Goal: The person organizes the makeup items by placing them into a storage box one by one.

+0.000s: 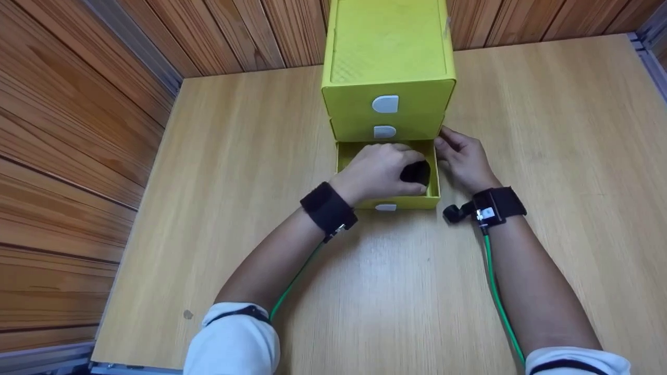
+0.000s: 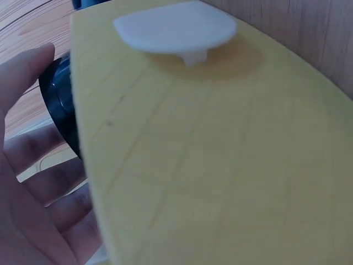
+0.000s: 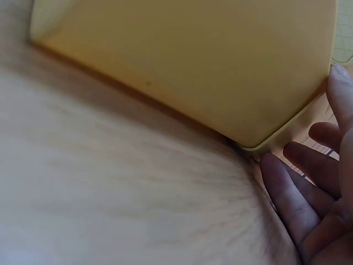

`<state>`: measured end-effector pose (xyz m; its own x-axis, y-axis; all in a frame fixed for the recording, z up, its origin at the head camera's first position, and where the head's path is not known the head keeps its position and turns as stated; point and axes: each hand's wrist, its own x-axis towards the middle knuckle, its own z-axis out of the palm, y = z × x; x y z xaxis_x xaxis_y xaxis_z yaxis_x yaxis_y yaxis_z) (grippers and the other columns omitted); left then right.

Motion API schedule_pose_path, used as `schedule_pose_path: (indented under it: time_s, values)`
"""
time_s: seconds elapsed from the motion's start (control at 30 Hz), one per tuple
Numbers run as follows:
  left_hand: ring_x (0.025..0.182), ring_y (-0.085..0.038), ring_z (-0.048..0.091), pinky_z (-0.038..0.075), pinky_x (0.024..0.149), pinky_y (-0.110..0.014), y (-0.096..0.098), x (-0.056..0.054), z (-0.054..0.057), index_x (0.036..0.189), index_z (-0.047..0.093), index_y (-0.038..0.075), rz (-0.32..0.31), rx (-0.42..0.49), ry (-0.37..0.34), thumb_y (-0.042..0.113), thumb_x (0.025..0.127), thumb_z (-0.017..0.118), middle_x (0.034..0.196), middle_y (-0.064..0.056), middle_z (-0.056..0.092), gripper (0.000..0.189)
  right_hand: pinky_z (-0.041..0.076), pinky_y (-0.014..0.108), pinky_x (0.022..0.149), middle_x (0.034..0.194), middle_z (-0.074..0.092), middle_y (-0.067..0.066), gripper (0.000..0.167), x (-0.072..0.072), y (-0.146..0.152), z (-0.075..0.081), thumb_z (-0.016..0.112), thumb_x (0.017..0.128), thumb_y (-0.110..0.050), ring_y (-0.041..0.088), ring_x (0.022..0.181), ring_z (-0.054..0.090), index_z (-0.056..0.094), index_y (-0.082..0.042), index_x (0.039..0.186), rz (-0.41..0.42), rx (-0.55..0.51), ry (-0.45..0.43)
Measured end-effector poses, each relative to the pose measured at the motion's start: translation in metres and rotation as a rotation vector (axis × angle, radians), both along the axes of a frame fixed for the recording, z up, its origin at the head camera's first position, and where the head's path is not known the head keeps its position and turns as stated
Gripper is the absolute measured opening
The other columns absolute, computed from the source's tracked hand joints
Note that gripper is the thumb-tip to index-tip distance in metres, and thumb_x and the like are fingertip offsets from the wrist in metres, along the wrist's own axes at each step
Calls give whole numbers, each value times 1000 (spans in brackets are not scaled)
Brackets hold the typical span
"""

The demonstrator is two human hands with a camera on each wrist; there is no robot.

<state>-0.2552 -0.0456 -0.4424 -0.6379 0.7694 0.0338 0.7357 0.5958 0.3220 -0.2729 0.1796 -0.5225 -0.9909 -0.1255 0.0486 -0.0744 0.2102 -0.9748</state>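
Observation:
A yellow drawer cabinet (image 1: 388, 112) stands on the table with its bottom drawer (image 1: 431, 200) pulled out. Over and inside that drawer, my left hand (image 1: 378, 172) grips a black round object (image 1: 418, 174) between thumb and fingers. In the left wrist view the black object (image 2: 59, 99) has a shiny, curved edge, partly hidden behind the drawer front (image 2: 209, 149); its exact kind cannot be told. Beside the drawer, my right hand (image 1: 466, 156) touches the cabinet's lower right front edge. The right wrist view shows its fingertips (image 3: 276, 171) against that edge, near the tabletop.
Two upper drawers with white handles (image 1: 385, 104) are closed. A white handle (image 1: 385, 207) also sits on the pulled-out drawer's front. Wooden plank walls (image 1: 234, 31) rise behind and to the left of the table (image 1: 234, 182). Green cables (image 1: 492, 271) run along both forearms.

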Motion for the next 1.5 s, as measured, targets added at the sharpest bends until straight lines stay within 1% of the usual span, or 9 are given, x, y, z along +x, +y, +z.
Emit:
schedule_pose_path:
  time_s: [0.17,0.43,0.5,0.73,0.9,1.03,1.17,1.33,1.5]
  values:
    - [89,-8,56,48,69,-28,6,-3,-4,130,62,19,-2,-45,-43,57,86,67,116,4,63,58,47,27,95,142,49,10,52,-8,2,-15,57,97,-35,21,127,50,46,-14,143,-25,21,-11]
    - [86,-8,56,47,69,-30,10,-8,-13,125,65,19,-15,-63,-89,52,87,68,106,6,64,51,36,30,107,144,46,12,52,0,-11,5,58,98,-30,21,134,41,45,-8,143,-14,-10,-23]
    - [86,-8,56,47,69,-29,9,-9,-14,125,64,19,-14,-61,-104,51,87,68,105,7,64,50,37,31,107,144,46,11,52,0,-13,4,59,97,-31,21,134,41,45,-9,143,-13,-17,-29]
    - [85,-10,56,46,69,-29,8,-12,-18,125,65,18,-10,-30,-196,49,86,70,101,5,65,50,39,29,104,145,46,8,53,-10,-8,-15,59,96,-33,19,133,42,46,-14,144,-19,5,-16]
    - [95,-14,58,47,77,-27,8,-15,-21,125,66,15,-32,-7,-237,40,83,77,109,1,66,50,44,28,99,146,46,11,54,-10,-8,-18,59,98,-30,22,130,46,44,-9,145,-17,-18,-12]
    - [104,-16,58,45,86,-24,7,-18,-23,123,65,12,-56,21,-251,30,81,82,116,-2,64,49,44,27,99,143,48,11,53,-10,-8,-18,59,98,-31,22,129,48,45,-9,144,-25,8,8]
    - [107,-17,56,43,91,-22,3,-20,-24,112,67,8,-88,44,-244,26,81,82,115,-3,63,39,42,29,101,144,47,10,52,-9,-8,-16,59,98,-32,22,131,46,46,-11,143,-21,26,0]
    - [102,-15,54,42,89,-20,1,-20,-26,99,70,7,-93,53,-245,24,83,80,110,-3,61,25,47,27,95,144,47,9,51,-8,-7,-14,59,97,-33,21,130,47,47,-13,143,-25,28,-18]
    - [99,-15,54,43,87,-21,-1,-19,-28,100,71,8,-83,53,-250,22,85,78,107,-3,61,22,49,26,92,143,49,9,54,-8,-7,-14,59,96,-37,21,128,49,48,-13,142,-27,41,-4]
